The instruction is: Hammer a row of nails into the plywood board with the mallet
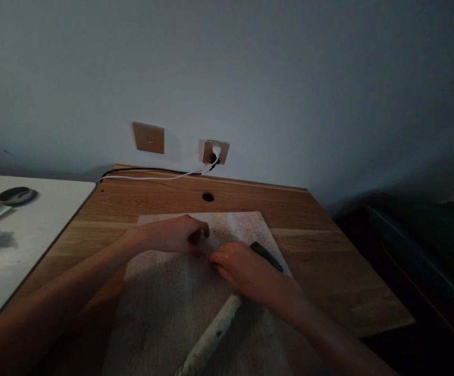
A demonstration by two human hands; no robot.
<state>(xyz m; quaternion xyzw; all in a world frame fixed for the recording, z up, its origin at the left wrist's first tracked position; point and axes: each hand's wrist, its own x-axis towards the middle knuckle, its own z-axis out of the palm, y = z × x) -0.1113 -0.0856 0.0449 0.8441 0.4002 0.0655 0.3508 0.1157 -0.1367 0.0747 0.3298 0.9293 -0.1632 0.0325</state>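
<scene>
A: How are the person's hands set?
B: The left hand (177, 233) is loosely curled, a gap showing between forefinger and thumb. The right hand (246, 269) is narrow, fingers bunched and pointing toward the left hand; whether it pinches something small cannot be told.
A: And what lies closest to them?
B: A hammer (216, 331), slanting across a wooden board (167, 297). The right hand crosses over it, hiding the middle, though contact cannot be judged. The head shows beyond that hand, near the board's right edge; the handle runs toward the bottom of the view.
A: How does the hammer look?
B: Its head is dark and blocky. The handle is off-white, rough and worn, with dark flecks along it.
A: Now the counts.
B: Two hands, one hammer, one board. The board is pale and scuffed, with at least three dark specks (225, 230) near its far edge; nails or holes, it is too small to say.
A: Farther out?
B: One brown wooden desktop (324, 261) beneath the board, with one round cable hole (208, 197). On the wall, two plates: one wall plate (148, 138) on the left and one power socket (224, 148) holding a white plug (216, 150) and a black one. At least one white cable (144, 178) and one black cable (148, 168) trail left.
A: Beside the desktop?
B: One white tabletop (54, 224), bearing one round dark object (17, 196).
</scene>
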